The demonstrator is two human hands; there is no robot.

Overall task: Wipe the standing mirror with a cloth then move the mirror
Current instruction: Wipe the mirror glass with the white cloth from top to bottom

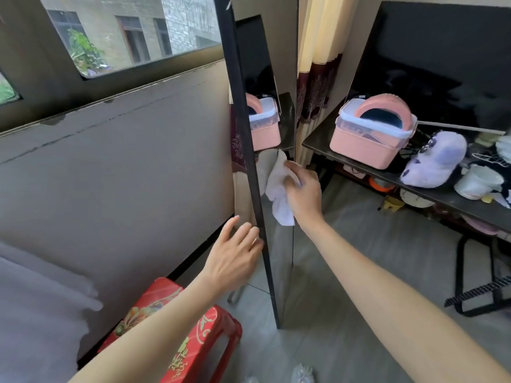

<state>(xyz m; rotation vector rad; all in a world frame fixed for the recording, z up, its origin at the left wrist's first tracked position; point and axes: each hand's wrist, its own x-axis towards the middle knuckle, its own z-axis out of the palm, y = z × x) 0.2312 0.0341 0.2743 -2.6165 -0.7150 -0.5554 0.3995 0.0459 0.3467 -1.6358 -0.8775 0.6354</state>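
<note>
Tall black-framed standing mirror (276, 244) dead ahead, edge-on to me. My left grip (235, 257) on its frame edge, right grip (302, 189) pressing white crumpled cloth (276, 189) to the glass. Red patterned plastic stool (193, 341) lower left. Black desk (387, 175) right, pink lidded plastic box (367, 142) on it.

— What's on your arms there?
— You've got 2 bare forearms, no sleeves or watch showing; left hand (235, 258) and right hand (302, 189) are ungloved, with short, plain nails on your left fingers (250, 233).
</note>
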